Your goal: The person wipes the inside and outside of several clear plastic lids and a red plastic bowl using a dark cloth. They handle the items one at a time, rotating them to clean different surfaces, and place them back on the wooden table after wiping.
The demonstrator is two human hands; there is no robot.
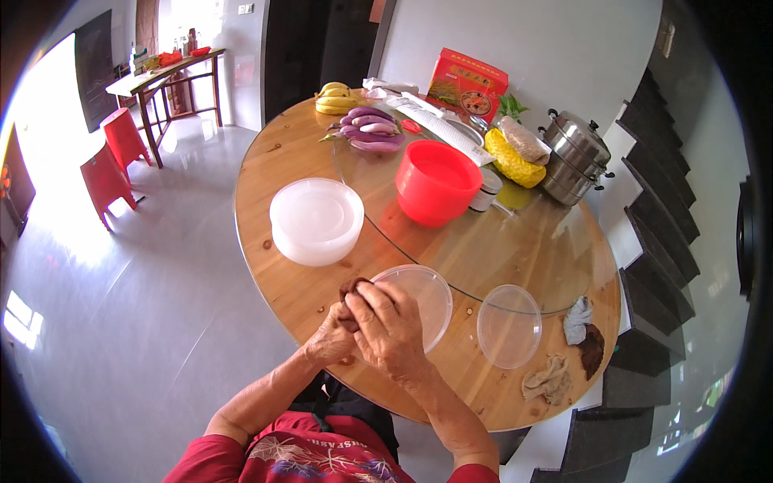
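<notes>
My left hand (330,338) and my right hand (388,326) come together over the near edge of the round wooden table. Between them is a bunched dark brown cloth (351,291), and the fingers of both hands are closed on it. A clear round plastic lid (433,294) sits just beyond my right hand, which hides part of it. To the right another clear round lid (509,328) lies flat on the table. Stacked round translucent plastic containers (316,225) stand beyond my left hand.
On the glass turntable (523,249) stands a red plastic basin (435,185). Behind it are eggplants (372,129), bananas (336,101), a red box (465,84), a yellow bag (512,158) and a steel steamer pot (573,153). Crumpled grey (577,320), brown (592,352) and beige (549,381) cloths lie right.
</notes>
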